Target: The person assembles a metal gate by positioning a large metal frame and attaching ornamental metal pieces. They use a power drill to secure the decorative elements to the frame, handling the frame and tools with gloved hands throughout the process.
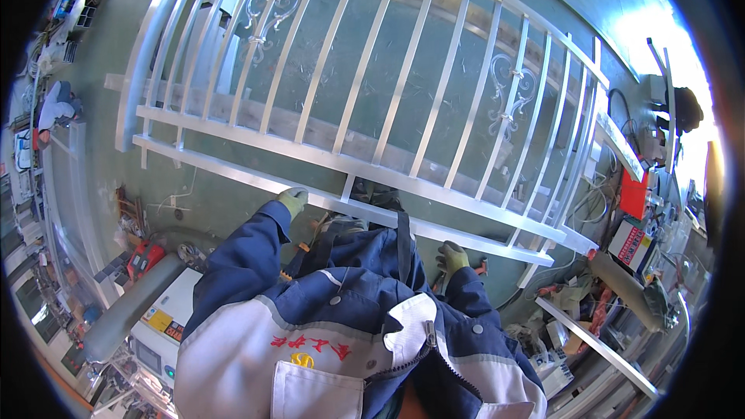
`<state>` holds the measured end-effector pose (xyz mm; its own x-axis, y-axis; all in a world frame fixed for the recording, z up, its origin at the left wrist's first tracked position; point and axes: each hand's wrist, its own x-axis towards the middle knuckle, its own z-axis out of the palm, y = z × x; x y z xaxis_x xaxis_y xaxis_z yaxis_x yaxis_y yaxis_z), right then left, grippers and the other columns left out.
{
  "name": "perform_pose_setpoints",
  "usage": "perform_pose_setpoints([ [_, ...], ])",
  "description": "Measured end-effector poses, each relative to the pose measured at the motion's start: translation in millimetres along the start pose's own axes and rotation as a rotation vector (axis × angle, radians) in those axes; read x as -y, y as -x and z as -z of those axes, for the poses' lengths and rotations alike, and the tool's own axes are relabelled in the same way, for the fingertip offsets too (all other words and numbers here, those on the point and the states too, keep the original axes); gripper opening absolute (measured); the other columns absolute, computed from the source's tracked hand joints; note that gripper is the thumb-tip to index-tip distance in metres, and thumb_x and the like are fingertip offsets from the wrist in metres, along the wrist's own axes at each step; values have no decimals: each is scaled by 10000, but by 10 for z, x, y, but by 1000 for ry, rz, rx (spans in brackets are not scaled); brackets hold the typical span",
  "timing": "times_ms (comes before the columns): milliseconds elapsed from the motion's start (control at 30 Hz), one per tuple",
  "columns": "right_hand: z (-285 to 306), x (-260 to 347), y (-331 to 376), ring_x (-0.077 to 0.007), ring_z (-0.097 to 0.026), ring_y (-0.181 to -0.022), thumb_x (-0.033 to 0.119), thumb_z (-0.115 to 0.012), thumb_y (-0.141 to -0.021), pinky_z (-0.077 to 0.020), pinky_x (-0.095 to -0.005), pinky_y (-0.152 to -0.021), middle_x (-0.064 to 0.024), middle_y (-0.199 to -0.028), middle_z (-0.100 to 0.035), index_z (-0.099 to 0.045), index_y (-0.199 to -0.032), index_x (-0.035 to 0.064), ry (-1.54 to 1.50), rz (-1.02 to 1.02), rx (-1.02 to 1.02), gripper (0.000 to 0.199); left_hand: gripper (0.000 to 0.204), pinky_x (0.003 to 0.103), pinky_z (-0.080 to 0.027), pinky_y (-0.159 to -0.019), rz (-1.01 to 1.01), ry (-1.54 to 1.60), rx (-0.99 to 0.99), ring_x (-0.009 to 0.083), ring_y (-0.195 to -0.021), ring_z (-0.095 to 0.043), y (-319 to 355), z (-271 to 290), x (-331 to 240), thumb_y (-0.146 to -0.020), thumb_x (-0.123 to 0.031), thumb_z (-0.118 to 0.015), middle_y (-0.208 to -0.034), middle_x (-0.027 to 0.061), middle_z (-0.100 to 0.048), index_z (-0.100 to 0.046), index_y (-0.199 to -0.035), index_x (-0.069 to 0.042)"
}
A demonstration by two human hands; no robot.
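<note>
1. Railing (334, 161) of silvery metal, ladder-like, lies over the green floor (217, 213); straight bars (406, 70) run across it, evenly spaced, from the far rail (549, 26) to the near crosspiece.
2. Two scroll ornaments (272, 1) of curled metal sit among the bars, one toward each end.
3. On the side closest to the wearer, an outer rail (233, 174) runs parallel to that crosspiece, with a narrow gap between them.
4. Nearly all of the railing lies ahead of both hands, reaching well out to the left and right of them.
5. Left grip (293, 200), gloved in yellowish green, touches the outer rail left of its middle; its fingers are bent there, but how far they close around the metal cannot be told.
6. Right grip (452, 256), also gloved, is just beside the same rail, on the wearer's side, its fingers partly curled; whether it touches or holds anything cannot be told.
</note>
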<state>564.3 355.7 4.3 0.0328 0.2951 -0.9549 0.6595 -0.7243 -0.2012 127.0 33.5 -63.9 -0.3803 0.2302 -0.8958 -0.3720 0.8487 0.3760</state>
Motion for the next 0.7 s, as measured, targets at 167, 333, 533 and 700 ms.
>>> perform_pose_setpoints([
  [167,-121,267,-131,-245,-688,-870,289,-610,-972,-549,-411,-728,-80,-1161,-701,-579,-1431,81,64,24,42,505,282,324,-529,-677,-12,13,7,128,-686,-617,217,-222,-72,-1004,-323,-605,-844,18,-706,-733,-1069,-81],
  [333,-130,643,-177,-208,-691,-860,306,-618,-967,-545,-360,-707,-75,-1146,-717,-590,-1426,86,110,90,71,510,294,313,-531,-708,12,-54,-15,129,-741,-642,384,-390,-51,-1004,-333,-615,-844,47,-723,-751,-1063,-80],
  [533,-9,855,-269,-196,-689,-877,290,-628,-963,-542,-355,-718,-79,-1199,-710,-579,-1439,84,165,71,90,522,302,317,-534,-722,-87,-41,-77,124,-775,-652,370,-709,41,-1007,-342,-626,-830,50,-724,-759,-1025,-71],
  [700,64,918,-444,-225,-692,-883,262,-631,-953,-550,-372,-732,-82,-1168,-704,-575,-1440,80,196,29,106,524,310,264,-499,-604,-2,71,-54,79,-682,-610,269,-896,68,-1038,-340,-620,-867,33,-747,-748,-1163,-86],
])
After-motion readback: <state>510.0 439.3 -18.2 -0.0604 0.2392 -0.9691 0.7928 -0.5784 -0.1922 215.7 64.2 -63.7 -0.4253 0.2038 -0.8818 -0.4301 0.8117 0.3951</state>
